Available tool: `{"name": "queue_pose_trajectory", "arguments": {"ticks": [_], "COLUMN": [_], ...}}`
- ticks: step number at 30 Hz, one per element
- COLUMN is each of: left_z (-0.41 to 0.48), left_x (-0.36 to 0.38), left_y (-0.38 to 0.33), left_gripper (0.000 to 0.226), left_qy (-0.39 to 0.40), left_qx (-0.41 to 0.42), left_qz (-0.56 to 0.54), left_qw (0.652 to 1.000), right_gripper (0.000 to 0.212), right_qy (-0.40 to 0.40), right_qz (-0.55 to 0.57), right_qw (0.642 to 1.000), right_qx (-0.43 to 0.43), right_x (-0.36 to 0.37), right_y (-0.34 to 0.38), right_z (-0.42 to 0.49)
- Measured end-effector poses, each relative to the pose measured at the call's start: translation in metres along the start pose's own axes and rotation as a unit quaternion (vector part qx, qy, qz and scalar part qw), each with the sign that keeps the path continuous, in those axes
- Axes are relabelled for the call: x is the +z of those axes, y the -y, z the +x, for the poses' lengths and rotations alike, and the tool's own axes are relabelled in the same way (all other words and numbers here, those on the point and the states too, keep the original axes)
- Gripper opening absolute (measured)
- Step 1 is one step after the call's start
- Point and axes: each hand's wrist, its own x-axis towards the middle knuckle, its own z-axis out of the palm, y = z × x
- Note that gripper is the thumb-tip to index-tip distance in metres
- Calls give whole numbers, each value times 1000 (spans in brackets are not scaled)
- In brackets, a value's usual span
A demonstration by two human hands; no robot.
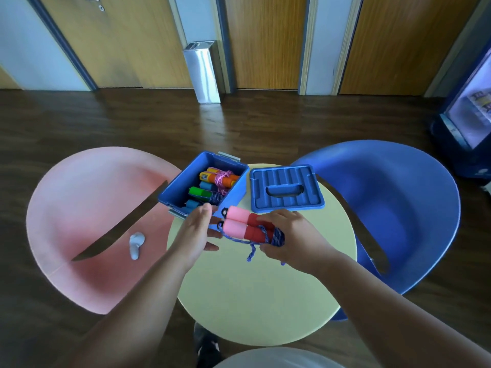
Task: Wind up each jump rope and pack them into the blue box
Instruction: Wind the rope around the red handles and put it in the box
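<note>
A jump rope with pink-and-red foam handles is held above the round table, its blue-purple cord wound around the red ends and a short tail hanging down. My right hand grips the wound red end. My left hand hovers by the pink handle tips with fingers spread, seemingly holding nothing. Just behind, the open blue box holds wound ropes: one with orange-and-yellow handles and pink cord, and green and light-blue handles.
The blue lid lies upside down to the right of the box on the yellow-green table. A pink chair with a small grey object stands on the left, a blue chair on the right.
</note>
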Motion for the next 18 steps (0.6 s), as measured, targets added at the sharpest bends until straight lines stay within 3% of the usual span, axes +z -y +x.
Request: {"name": "queue_pose_trajectory", "arguments": {"ticks": [3, 4, 8, 12, 18], "left_z": [32, 45, 88, 123, 159], "left_x": [-33, -45, -90, -118, -133], "left_y": [18, 26, 43, 57, 76], "left_gripper": [10, 12, 49, 75, 63], "left_qy": [-58, -79, -124, -88, -23], "left_qx": [6, 15, 62, 50, 76], "left_qz": [66, 107, 255, 294, 257], "left_qw": [996, 991, 957, 950, 963], "right_gripper": [51, 48, 45, 54, 50], "right_qy": [-8, -10, -18, -17, 28], "right_qz": [42, 48, 22, -48, -145], "right_qw": [998, 998, 997, 994, 979], "right_qx": [40, 48, 76, 94, 137], "right_x": [11, 15, 36, 55, 92], "right_y": [14, 21, 53, 80, 96], "right_z": [26, 37, 85, 143, 216]}}
